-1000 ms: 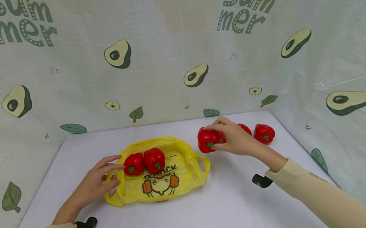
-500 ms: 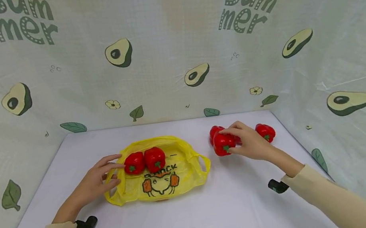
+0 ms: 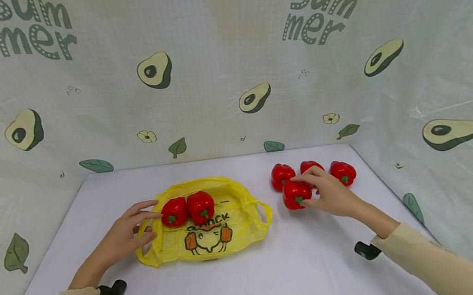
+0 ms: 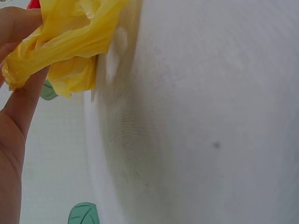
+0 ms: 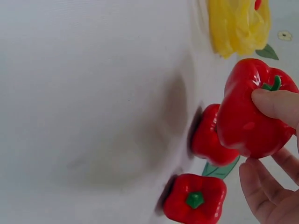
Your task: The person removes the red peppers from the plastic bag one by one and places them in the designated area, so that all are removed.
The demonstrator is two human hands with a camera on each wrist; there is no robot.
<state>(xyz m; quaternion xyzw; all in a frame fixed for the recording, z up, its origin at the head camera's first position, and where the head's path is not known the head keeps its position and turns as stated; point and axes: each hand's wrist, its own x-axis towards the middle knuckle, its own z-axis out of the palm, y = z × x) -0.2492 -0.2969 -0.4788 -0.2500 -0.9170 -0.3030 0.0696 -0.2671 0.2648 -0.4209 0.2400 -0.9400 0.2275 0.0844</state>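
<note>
1. Head view: the right hand (image 3: 330, 194) pinches a red pepper (image 3: 295, 195) at three o'clock from the yellow bag (image 3: 240, 220).
2. The left hand (image 3: 123, 235) pinches the bag's edge at nine o'clock.

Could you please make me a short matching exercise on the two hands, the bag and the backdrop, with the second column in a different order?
Column one
1. right hand
2. bag
3. backdrop
4. left hand

Column two
A. printed with avocados
B. holding the side of the bag
C. holding a red pepper
D. yellow, with a face drawn on it

Right pairs: 1-C, 2-D, 3-A, 4-B
</note>
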